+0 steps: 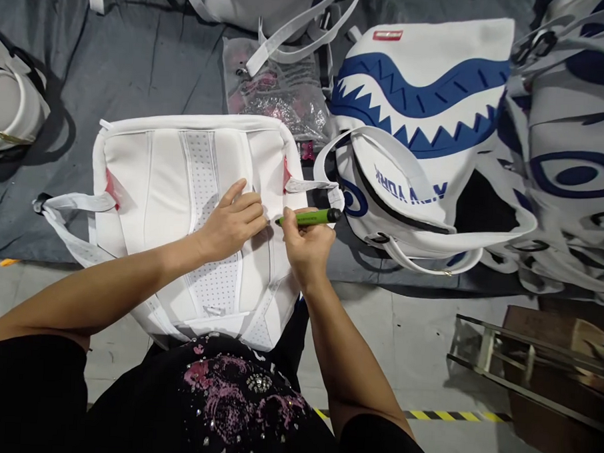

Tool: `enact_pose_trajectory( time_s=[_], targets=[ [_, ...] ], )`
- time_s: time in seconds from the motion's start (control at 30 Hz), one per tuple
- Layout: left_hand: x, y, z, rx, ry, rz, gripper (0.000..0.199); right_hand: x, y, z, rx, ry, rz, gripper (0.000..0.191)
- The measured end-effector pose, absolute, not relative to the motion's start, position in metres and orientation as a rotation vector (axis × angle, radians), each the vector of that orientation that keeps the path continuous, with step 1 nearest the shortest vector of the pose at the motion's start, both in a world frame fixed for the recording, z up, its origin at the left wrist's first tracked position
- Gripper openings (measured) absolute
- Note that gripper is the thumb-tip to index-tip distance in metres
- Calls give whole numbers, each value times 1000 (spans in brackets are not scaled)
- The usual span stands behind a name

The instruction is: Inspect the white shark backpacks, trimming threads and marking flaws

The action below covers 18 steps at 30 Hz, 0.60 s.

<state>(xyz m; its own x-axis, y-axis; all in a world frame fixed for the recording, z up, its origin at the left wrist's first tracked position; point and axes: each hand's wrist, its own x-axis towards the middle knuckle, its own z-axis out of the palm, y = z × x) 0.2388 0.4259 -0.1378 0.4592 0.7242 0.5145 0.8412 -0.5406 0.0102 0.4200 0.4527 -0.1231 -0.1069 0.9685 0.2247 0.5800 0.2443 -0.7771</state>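
A white backpack lies in front of me with its padded back panel and straps facing up, its near end close to my body. My left hand rests on the panel, fingers spread, holding nothing. To its right, my right hand is closed around a green pen with a dark end. The pen's tip points left and is at the panel's surface, close to my left fingertips; whether it touches cannot be made out. Red pieces show at both side edges of the backpack.
White and blue backpacks crowd the right side of the grey-covered table. Beyond my backpack lies a clear plastic bag with pink items. Another bag sits at far left. A metal frame and cartons stand on the floor at right.
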Motion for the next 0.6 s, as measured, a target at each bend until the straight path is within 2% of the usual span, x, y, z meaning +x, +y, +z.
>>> enact_pose_trajectory(
  time_s=[0.3, 0.47, 0.6],
  targets=[
    [238, 428, -141, -2365, -1234, -774, 22, 420, 459, -117, -1444, -1812, 829, 44],
    [237, 427, -143, -2469, -1347, -747, 26, 419, 460, -117, -1466, -1814, 774, 44],
    [236, 428, -143, -2360, -1242, -757, 22, 420, 464, -117, -1470, -1882, 790, 44]
  ],
)
